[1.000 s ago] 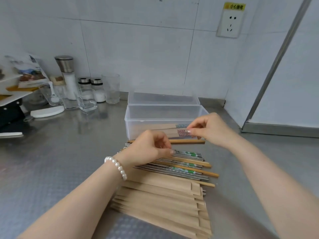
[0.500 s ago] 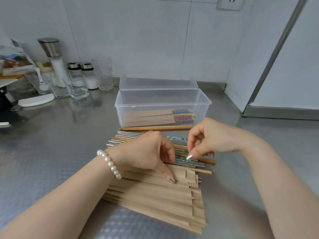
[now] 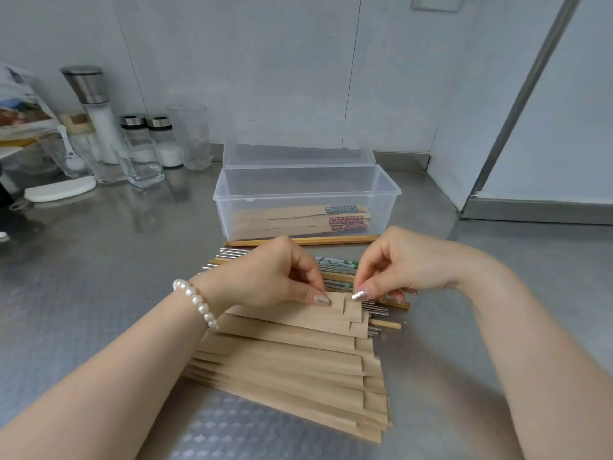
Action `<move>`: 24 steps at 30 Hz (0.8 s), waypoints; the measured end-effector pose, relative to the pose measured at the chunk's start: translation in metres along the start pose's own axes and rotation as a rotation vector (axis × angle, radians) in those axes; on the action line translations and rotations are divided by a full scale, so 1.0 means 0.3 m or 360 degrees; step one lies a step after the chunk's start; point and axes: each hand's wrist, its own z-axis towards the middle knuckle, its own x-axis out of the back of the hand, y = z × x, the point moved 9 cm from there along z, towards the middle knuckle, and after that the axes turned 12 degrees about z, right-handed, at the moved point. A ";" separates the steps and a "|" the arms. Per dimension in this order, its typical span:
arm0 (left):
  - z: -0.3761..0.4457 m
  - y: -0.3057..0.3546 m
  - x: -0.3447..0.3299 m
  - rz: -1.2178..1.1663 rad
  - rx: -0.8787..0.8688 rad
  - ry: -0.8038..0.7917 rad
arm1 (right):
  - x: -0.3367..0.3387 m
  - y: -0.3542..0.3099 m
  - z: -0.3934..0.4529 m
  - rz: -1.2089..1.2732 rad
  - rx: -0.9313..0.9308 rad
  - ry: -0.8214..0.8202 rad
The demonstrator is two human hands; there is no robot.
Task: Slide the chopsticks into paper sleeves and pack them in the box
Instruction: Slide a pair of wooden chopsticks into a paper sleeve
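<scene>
A fanned stack of brown paper sleeves lies on the steel counter in front of me. My left hand pinches the top sleeve near its open end. Beside it, my right hand pinches the flap at that same end. Loose chopsticks, metal and wooden, lie under both hands, partly hidden. A clear plastic box stands behind them with its lid open; several sleeved chopsticks lie inside. One wooden pair rests against the box's front.
Salt shakers, a grinder, glasses and a white spoon rest stand at the back left. A tiled wall runs behind the box. A metal-framed panel closes the right side.
Both hands came back from the box to the sleeve stack. They now pinch the open end of the top sleeve; the camera tilted down.
</scene>
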 end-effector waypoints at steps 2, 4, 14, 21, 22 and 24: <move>0.001 -0.007 0.015 -0.0028 0.0026 0.0050 | -0.016 -0.010 0.003 0.0099 0.0035 -0.0040; 0.000 -0.007 0.033 -0.0041 0.0039 0.0113 | -0.029 -0.015 0.010 0.0136 0.0048 -0.0062; -0.015 0.032 0.056 0.0141 -0.0012 0.0343 | 0.005 0.012 0.026 0.0506 0.0021 0.0070; -0.028 0.036 0.092 0.0172 0.0008 0.0536 | 0.009 0.010 0.031 0.0693 0.0079 0.0048; -0.027 0.037 0.091 0.0194 0.0007 0.0530 | 0.008 0.009 0.034 0.0700 0.0086 0.0060; -0.025 0.043 0.086 0.0241 -0.0006 0.0531 | 0.007 0.010 0.042 0.0732 0.0094 0.0102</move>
